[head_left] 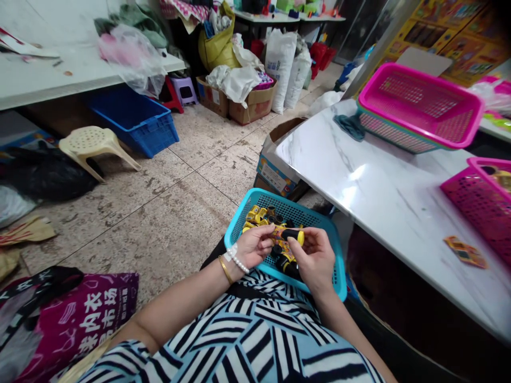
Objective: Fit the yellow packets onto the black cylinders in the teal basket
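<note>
A short black-and-yellow tube (293, 234) with a colourful printed band lies crosswise between my hands, over the basket on my lap. My left hand (255, 247), with a pearl bracelet at its wrist, pinches the printed left end. My right hand (318, 259) grips the yellow-rimmed right end, thumb pressed against its near side. The turquoise plastic basket (339, 282) beneath holds several similar black and yellow pieces (259, 214); my hands hide part of them. What kind of article the tube is, I cannot make out for certain.
On my right a white marbled table (371, 175) bears stacked baskets (419, 106), a pink basket (471, 197) and printed cards (466, 251). An open carton (275, 165) stands beyond my lap. A cream stool (93, 143), a blue crate (136, 125) and a purple bag (96, 314) are leftward.
</note>
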Available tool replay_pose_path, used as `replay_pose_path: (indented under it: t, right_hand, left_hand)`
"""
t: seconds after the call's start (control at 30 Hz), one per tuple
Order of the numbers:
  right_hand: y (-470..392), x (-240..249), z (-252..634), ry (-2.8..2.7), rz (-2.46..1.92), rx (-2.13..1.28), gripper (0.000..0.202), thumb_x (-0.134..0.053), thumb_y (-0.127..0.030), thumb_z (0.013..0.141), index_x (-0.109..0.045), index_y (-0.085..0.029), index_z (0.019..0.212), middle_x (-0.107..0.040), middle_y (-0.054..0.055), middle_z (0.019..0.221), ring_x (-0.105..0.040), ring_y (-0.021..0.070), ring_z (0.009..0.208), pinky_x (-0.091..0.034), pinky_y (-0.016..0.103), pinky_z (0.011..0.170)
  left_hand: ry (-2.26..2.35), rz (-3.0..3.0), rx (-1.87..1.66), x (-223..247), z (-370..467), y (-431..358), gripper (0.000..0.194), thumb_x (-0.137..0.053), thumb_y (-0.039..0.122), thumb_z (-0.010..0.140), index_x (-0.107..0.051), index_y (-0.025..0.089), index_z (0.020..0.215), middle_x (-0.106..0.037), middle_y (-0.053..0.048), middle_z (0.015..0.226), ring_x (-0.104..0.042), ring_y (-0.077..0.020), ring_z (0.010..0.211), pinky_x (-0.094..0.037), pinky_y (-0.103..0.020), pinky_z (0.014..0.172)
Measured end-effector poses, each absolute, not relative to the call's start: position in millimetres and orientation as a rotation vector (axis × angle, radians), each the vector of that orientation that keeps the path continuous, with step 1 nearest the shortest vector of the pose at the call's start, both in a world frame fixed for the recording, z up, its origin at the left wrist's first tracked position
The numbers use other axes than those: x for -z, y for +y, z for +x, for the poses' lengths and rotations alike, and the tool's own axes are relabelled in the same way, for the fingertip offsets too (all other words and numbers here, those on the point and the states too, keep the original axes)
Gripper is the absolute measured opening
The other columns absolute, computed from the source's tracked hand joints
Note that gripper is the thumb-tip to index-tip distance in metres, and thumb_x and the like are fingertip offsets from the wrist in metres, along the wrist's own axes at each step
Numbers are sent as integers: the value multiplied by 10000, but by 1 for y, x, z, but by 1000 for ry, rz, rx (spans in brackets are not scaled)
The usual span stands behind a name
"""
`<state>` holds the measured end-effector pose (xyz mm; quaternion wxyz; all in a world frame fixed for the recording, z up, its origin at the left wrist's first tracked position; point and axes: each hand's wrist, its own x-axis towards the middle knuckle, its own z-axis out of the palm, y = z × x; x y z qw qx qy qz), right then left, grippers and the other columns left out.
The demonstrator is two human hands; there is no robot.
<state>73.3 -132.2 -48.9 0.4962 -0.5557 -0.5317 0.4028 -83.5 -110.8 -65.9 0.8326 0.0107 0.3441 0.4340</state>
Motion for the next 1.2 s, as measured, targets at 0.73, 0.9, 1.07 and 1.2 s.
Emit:
replay_pose_path:
  t: [0.73, 0.9, 1.07, 1.2]
  right_hand:
    - [-130, 63, 91, -867, -1261, -1713, 342, -777, -348, 753, -712, -240, 1071, -680, 34, 1115, -650, 134, 796, -591, 267, 665]
    - [-120, 68, 94, -711, -1285, -1733, 341, -736, -388, 772, -716, -226, 1073, -693, 16, 878, -550, 74, 529, -389, 159, 371]
    - [-118, 79, 91, -500, -1287, -1825, 304, -728, -474, 722, -653, -181, 754, -610, -3, 651, -421, 59, 409, -170, 138, 278]
    - [-117, 79, 87, -550, -1269, -1895, 387, -674, -545, 756, -551, -189, 671, -619, -10, 709, -361, 42, 389, -128, 146, 295]
  left_hand:
    - [820, 72, -984, 76, -77, -118, 32, -643, 64, 812, -629, 88, 795, -650, -33, 697, -590, -68, 498, -371, -145, 401]
    - [777, 54, -947, 76, -79, -116, 41, -619, 94, 835, -647, 69, 852, -650, -55, 738, -557, -53, 496, -326, -137, 402]
    - [764, 88, -945, 75, -78, -118, 35, -632, 111, 822, -638, 77, 823, -631, -49, 733, -537, -50, 500, -314, -139, 412]
    - [770, 131, -948, 73, -76, -121, 62, -637, 133, 822, -632, 74, 806, -633, -54, 748, -534, -49, 505, -309, -141, 416]
